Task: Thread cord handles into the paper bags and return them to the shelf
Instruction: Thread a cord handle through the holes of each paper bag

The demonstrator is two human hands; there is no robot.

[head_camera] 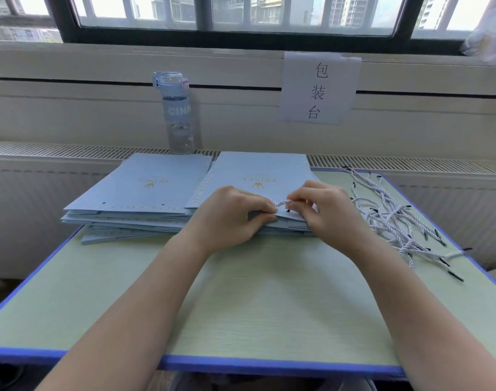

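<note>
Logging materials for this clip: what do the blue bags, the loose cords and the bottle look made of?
Bags: matte light-blue paper or card, flat with crisp edges. Loose cords: twisted white textile rope; black tips, perhaps plastic. Bottle: see-through body, likely clear plastic, blue lid.

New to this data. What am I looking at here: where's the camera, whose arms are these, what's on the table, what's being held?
No robot: a person works bare-handed. The one picture comes from a camera on their head, looking forward and down. On the green table lie a left stack and a right stack of flat blue paper bags, loose cords to the right, and a water bottle behind. The left hand pinches the near edge of the top bag of the right stack; the right hand pinches a white cord just above that edge.
</note>
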